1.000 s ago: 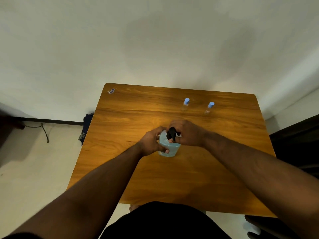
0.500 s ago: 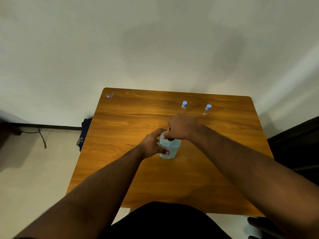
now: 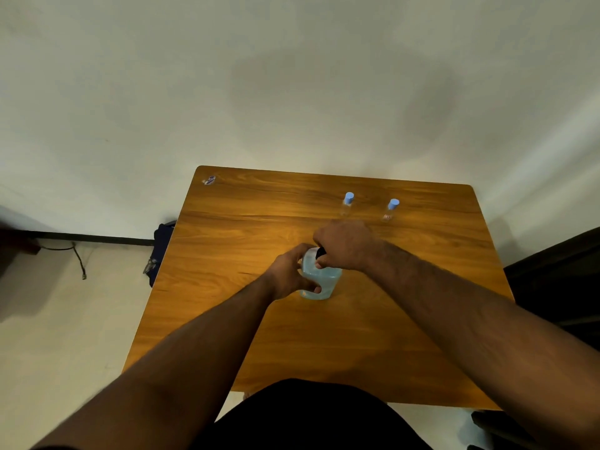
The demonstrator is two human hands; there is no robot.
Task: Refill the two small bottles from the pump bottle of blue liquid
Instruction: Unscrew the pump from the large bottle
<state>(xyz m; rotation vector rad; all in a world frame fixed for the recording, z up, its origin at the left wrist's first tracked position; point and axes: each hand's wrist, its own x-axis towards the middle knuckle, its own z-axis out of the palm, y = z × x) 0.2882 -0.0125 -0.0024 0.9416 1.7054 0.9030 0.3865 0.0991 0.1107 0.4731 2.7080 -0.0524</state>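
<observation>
Our left hand (image 3: 287, 277) wraps its fingers (image 3: 314, 289) round the pump bottle (image 3: 319, 280) of blue liquid, upright at mid tabletop (image 3: 227, 254); our right hand (image 3: 345, 245) curls over its black pump top (image 3: 320, 252), gripping it; beyond, two small capped bottles (image 3: 347, 204) (image 3: 390, 209) standing, a scrap (image 3: 209, 180) at the far left corner

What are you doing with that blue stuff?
A person stands at a wooden table. Their left hand holds a pump bottle of blue liquid upright on the table, and their right hand grips the black pump top. Two small bottles with blue caps stand farther back, capped and untouched. Nothing has been poured yet.
</observation>
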